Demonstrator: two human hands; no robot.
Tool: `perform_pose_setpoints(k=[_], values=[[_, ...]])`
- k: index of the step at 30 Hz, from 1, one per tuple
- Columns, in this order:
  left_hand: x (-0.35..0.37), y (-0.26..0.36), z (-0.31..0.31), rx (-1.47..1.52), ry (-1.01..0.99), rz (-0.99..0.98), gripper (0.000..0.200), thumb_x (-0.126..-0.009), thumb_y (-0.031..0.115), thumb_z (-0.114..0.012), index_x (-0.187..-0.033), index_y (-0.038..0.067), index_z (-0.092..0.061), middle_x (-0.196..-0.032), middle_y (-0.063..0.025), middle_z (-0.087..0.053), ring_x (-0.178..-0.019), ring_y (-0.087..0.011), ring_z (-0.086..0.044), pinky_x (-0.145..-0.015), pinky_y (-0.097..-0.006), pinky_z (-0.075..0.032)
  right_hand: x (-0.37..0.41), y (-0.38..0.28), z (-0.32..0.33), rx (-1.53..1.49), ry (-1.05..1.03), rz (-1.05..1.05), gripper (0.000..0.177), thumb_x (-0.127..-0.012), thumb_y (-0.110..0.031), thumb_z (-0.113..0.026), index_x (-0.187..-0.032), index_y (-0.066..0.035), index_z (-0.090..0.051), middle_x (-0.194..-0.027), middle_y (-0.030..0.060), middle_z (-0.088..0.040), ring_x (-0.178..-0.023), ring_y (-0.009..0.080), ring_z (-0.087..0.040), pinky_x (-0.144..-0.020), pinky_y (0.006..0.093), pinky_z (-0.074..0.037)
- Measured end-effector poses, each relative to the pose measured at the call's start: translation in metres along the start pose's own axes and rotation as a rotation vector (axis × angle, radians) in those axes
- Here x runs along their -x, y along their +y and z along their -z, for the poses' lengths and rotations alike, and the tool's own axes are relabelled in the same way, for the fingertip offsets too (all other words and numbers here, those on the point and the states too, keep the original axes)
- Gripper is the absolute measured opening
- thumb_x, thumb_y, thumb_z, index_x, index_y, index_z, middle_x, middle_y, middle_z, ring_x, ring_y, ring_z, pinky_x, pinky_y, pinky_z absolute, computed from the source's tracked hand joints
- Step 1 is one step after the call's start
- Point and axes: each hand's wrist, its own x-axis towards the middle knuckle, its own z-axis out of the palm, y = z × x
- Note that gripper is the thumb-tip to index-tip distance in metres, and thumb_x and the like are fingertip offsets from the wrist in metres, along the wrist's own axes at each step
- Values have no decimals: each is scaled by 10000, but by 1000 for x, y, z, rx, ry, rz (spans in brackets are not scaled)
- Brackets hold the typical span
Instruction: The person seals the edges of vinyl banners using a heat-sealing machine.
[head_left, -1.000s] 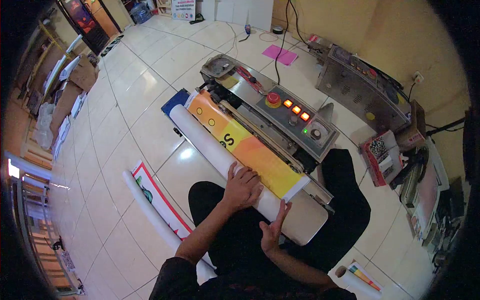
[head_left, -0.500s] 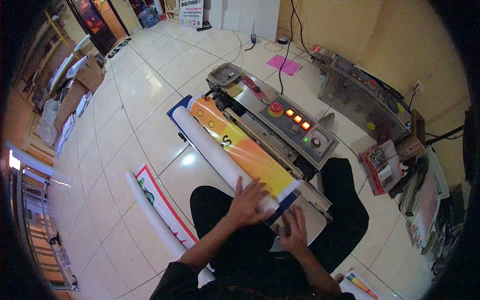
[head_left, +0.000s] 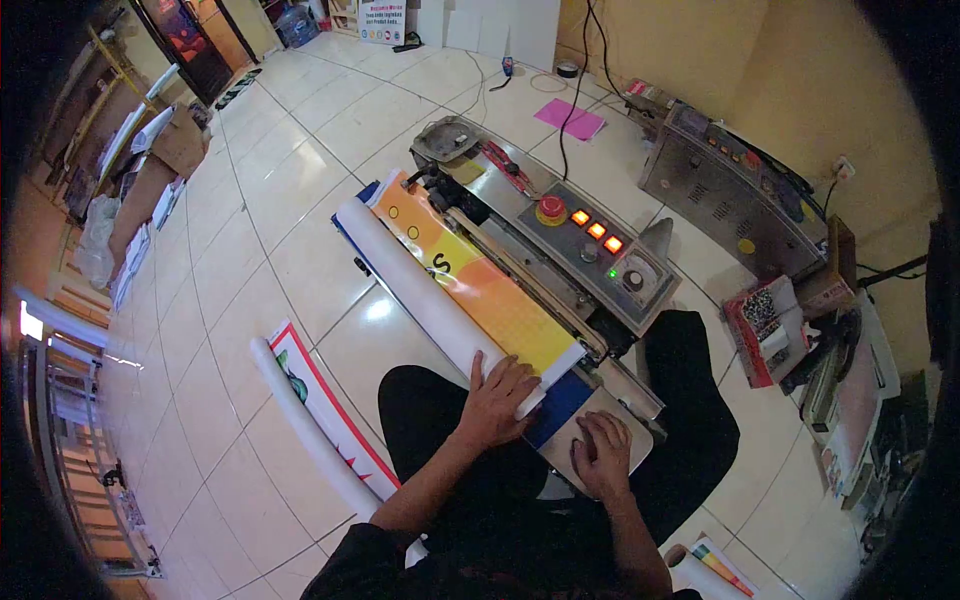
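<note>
A yellow and orange printed banner [head_left: 485, 300] lies along the front of a grey machine [head_left: 600, 270] with lit orange buttons. Its near side is rolled into a long white roll [head_left: 410, 285]. My left hand [head_left: 497, 398] rests over the roll's close end with fingers spread; its thumb is partly hidden. On the metal plate [head_left: 632, 428] at the machine's end lies my right hand [head_left: 603, 452], fingers loosely bent and apart from the banner, with nothing visible in it. A strip of blue surface [head_left: 560, 408] shows between the two hands.
Another rolled print [head_left: 320, 425] with a red border lies on the tiled floor to the left. A second grey machine [head_left: 735, 190] stands by the wall, near a red box [head_left: 765, 330] of small parts. A black cable [head_left: 575, 110] runs down to the machine. A pink sheet [head_left: 568, 118] lies behind.
The banner and its roll have shifted slightly up and left, uncovering more blue surface. My right hand has moved slightly right, away from the roll's end onto the metal plate.
</note>
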Motion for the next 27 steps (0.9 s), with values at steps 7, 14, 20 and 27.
perform_pose_setpoints(k=[7,14,20,27], values=[[-2,4,24,-6,-116,63,627,-672,244,-768,-1260,147,-574,-1376,-91,-479,-1389,-307,-323,-1139,-658,-59,-2,-1,0,0,10,-5,369,-809,-209,-649,-1150,-70,-627,-1234,117,-576,-1233,320,-469,-1078,475,-297],[3,7,12,-84,-56,170,554,-708,121,-691,-1250,113,-581,-1395,-151,-452,-1410,-376,-272,-1118,-689,-64,-1,-2,0,24,9,6,364,-814,-196,-644,-1153,-66,-626,-1239,115,-565,-1235,321,-463,-1081,485,-286],[2,-4,-18,-86,109,254,450,-771,1,-575,-1211,92,-602,-1374,-168,-461,-1409,-387,-268,-1104,-702,-82,-1,0,-1,28,16,15,368,-808,-194,-646,-1152,-65,-628,-1232,121,-567,-1230,323,-468,-1070,493,-296],[0,-13,-12,-82,93,246,445,-748,-34,-522,-1166,106,-583,-1395,-156,-424,-1428,-396,-213,-1092,-723,-52,-2,-3,3,21,3,3,357,-815,-192,-638,-1150,-70,-631,-1222,123,-570,-1221,320,-476,-1072,491,-294]])
